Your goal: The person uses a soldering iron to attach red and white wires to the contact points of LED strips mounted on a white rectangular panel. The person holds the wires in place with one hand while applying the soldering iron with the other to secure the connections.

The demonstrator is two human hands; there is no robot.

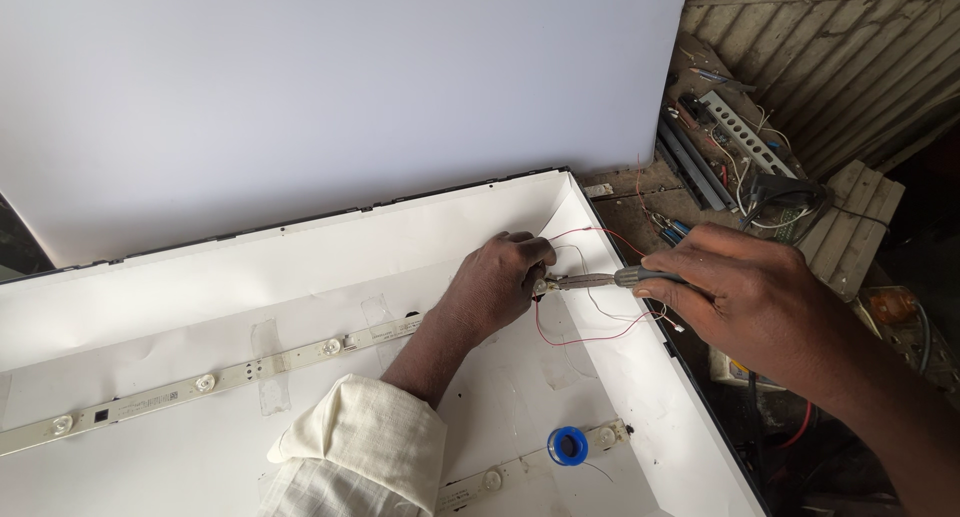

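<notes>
1. Thin wires (585,239) were pinched in the left hand (500,277) near the white panel's (300,277) corner.
2. A soldering tool (600,279) was clasped by the right hand (750,297).
3. The joint was hidden by fingers.

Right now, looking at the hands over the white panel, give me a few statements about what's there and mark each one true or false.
1. The right hand holds a grey-handled plier-like tool. True.
2. The tool's tip points at the left hand. True.
3. The wire looping between the hands is blue. False: it is thin and red, with a pale one beside it.
4. A blue roll of tape lies on the white panel, beside the lower light strip. True.
5. The left arm is bare to the shoulder. False: a pale rolled sleeve covers it from below the elbow.
</notes>
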